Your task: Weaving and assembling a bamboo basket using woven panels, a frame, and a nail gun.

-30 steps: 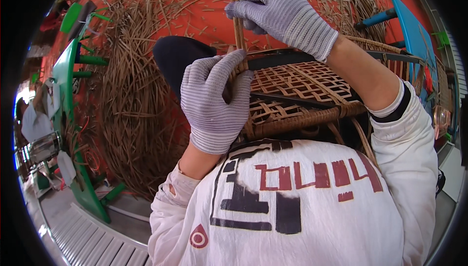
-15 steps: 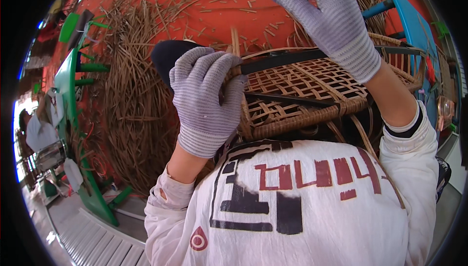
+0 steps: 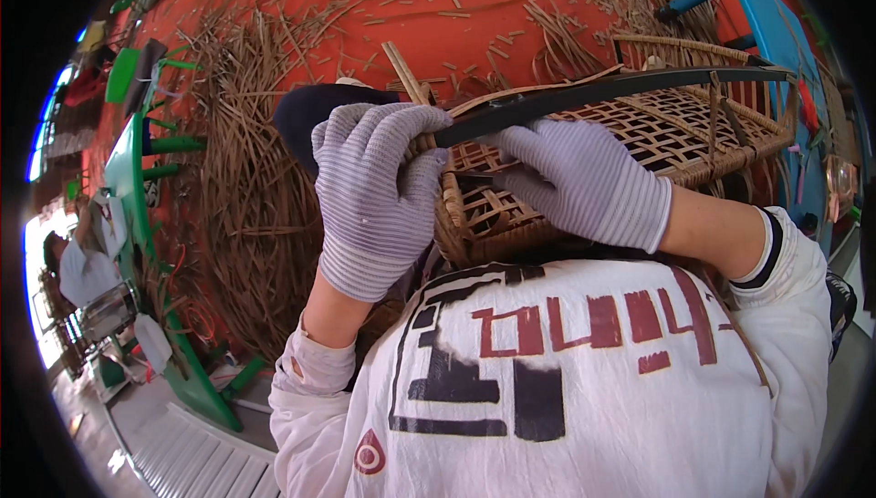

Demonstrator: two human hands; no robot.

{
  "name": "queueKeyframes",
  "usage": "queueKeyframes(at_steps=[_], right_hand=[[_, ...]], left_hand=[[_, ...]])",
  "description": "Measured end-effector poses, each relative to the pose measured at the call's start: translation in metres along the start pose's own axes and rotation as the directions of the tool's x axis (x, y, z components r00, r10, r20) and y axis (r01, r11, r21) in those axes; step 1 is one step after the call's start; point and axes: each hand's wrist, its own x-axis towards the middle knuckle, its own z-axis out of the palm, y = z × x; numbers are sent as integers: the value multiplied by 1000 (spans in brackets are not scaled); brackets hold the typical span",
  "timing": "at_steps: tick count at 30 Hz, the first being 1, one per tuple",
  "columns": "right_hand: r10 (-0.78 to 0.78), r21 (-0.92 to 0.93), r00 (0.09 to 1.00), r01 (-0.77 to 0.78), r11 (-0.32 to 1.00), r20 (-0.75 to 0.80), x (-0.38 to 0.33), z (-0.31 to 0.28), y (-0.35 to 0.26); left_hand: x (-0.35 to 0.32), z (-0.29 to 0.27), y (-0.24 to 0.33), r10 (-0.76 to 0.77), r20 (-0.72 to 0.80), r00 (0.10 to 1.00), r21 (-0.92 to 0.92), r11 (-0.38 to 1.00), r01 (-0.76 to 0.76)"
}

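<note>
Wicker frame (image 3: pixel 675 124), openly latticed in flat tan weave and edged by a smooth, gently bowed black bar (image 3: pixel 620 90), sits just in front of the white shirt (image 3: pixel 593 389). The left hand (image 3: pixel 379 192), gloved in ribbed striped knit, curls round the bar's end. The right hand (image 3: pixel 584 179) is half open just below the bar; whether it grips anything cannot be told. Dry, ribbon-like strips (image 3: pixel 255 179) lie heaped to the left.

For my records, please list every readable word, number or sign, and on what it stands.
White shirt: large black and dark-red lettering, not copied here.
Also there: red drop-shaped emblem.
Left glove, right glove, woven panel: none seen.
Dark item, right: pale marks unreadable.
</note>
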Motion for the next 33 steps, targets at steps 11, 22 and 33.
queueKeyframes(at_steps=[11, 22, 33], right_hand=[[270, 902, 910, -376, 213, 316, 19, 28, 8], [294, 910, 871, -415, 9, 395, 22, 29, 0], [308, 775, 891, -446, 448, 334, 23, 29, -1]], left_hand=[[9, -11, -5, -136, 199, 970, -141, 976, 165], [18, -18, -3, -100, 334, 937, -45, 991, 122], [9, -9, -1, -98, 203, 974, -50, 993, 110]])
